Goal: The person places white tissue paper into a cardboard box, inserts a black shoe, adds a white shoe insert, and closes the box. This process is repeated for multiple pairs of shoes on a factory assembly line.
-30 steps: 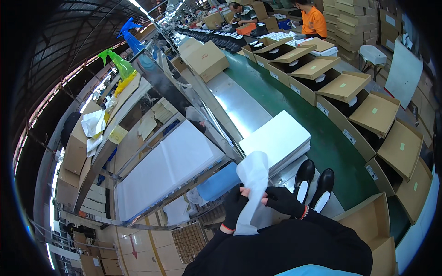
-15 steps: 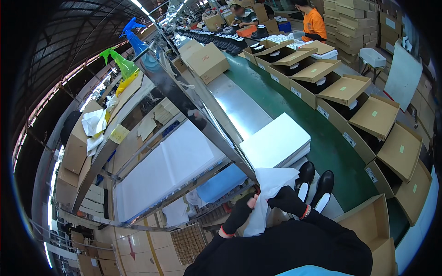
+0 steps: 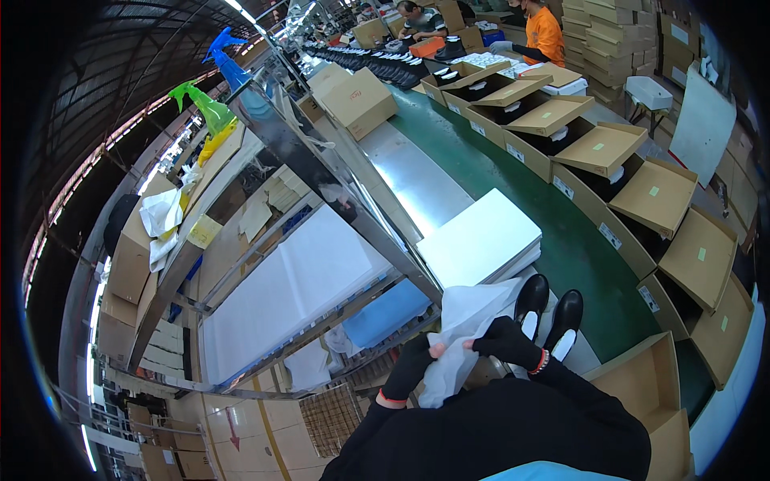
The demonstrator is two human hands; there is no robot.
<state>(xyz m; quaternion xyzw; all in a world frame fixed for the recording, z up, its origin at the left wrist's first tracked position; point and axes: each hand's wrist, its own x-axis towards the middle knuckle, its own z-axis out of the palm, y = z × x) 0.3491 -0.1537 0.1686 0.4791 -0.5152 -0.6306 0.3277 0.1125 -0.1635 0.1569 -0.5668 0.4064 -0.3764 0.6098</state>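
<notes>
Head view: black-gloved left hand and right hand, fingertips pinching thin white papery sheet near glossy black shoes; likely unfolding step; next probably calls for gentle spreading.

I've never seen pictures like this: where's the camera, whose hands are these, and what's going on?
There's no robot here: the hands belong to a person wearing black fingertip-baring gloves. The camera sits on that person's head, looking down; its wide fisheye lens bends straight edges. The left hand and right hand pinch a thin white sheet between them. Beyond it, a stack of white sheets and a pair of black shoes rest on a metal surface. To the right, past a green strip, runs a row of open cardboard boxes.
</notes>
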